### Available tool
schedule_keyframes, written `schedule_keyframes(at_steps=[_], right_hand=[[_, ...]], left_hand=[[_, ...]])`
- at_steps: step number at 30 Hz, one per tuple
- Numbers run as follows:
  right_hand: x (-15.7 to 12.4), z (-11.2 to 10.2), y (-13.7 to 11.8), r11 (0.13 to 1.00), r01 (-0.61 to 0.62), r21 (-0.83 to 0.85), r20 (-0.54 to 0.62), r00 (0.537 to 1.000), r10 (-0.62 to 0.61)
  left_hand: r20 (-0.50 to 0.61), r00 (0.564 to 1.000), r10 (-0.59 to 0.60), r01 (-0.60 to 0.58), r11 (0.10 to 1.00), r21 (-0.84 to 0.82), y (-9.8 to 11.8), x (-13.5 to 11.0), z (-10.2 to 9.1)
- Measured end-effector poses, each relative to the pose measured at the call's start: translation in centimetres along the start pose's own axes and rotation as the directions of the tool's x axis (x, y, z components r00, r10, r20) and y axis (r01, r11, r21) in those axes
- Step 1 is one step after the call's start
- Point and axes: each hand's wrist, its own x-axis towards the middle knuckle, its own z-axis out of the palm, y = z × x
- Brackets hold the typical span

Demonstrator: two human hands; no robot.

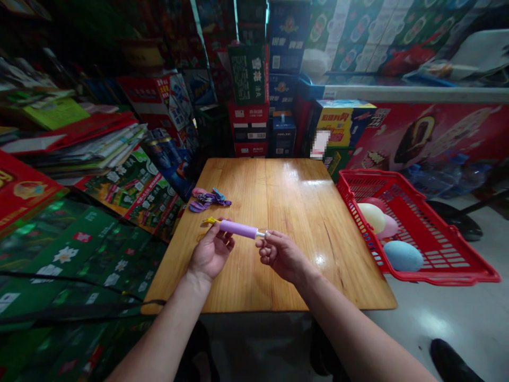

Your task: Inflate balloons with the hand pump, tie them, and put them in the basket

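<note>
A purple balloon hand pump (239, 229) is held almost level above the wooden table (262, 185). My left hand (210, 253) has its fingers closed round the left end of the barrel. A limp yellow balloon (210, 220) shows at that end, by my thumb. My right hand (283, 255) pinches the pump's right end, where a short piece of white rod lies bare. Farther left on the table lies a small heap of flat balloons (210, 199), purple, pink and blue.
To the right of the table stands a red basket (449, 277) holding inflated balloons, among them a blue balloon (403, 255) and a pale yellow balloon (371, 216). Green cartons (79, 249) line the left side. Stacked boxes (250, 122) stand behind the table.
</note>
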Motion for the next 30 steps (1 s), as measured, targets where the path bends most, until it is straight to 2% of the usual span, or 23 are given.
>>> schedule_keyframes(at_steps=[3, 6, 8, 13, 17, 20, 25, 27, 30], right_hand=[[0.0, -0.7, -1.2, 0.998, 0.013, 0.064, 0.004, 1.0, -0.013], [0.0, -1.2, -2.3, 0.982, 0.106, 0.154, -0.023, 0.994, -0.103], [0.0, -1.3, -2.3, 0.969, 0.107, 0.221, -0.01, 0.994, -0.107], [0.2, -0.8, -0.4, 0.938, -0.036, 0.346, 0.104, 0.995, 0.0], [0.4, -0.7, 0.1, 0.916, -0.046, 0.398, 0.159, 0.987, -0.02], [0.3, -0.7, -0.8, 0.912, -0.062, 0.405, 0.186, 0.982, -0.016], [0.2, -0.9, -2.3, 0.862, 0.044, 0.504, 0.151, 0.979, -0.139], [0.2, -0.7, -1.9, 0.856, 0.011, 0.517, 0.175, 0.977, -0.118], [0.4, -0.3, -0.4, 0.872, -0.071, 0.484, 0.224, 0.974, -0.045]], left_hand=[[0.01, 0.999, 0.031, -0.03, 0.999, -0.025, 0.6, -0.1, 0.2], [-0.004, 0.991, 0.137, -0.137, 0.99, -0.034, 1.7, -0.1, 0.4], [0.03, 0.984, 0.177, -0.176, 0.984, -0.027, 2.1, -0.4, 0.5], [0.205, 0.978, 0.046, -0.05, 0.999, 0.017, 0.2, -1.9, 0.7], [0.174, 0.984, 0.026, -0.025, 1.0, -0.007, -0.6, -2.0, 0.6], [0.139, 0.988, 0.063, -0.055, 0.997, -0.056, 0.5, -1.5, 0.5], [0.157, 0.968, 0.195, -0.177, 0.976, -0.124, 2.5, -1.0, 0.4], [0.193, 0.966, 0.169, -0.152, 0.983, -0.102, 1.9, -1.2, 0.4], [0.234, 0.971, 0.046, -0.034, 0.998, -0.053, 0.3, -1.6, 0.5]])
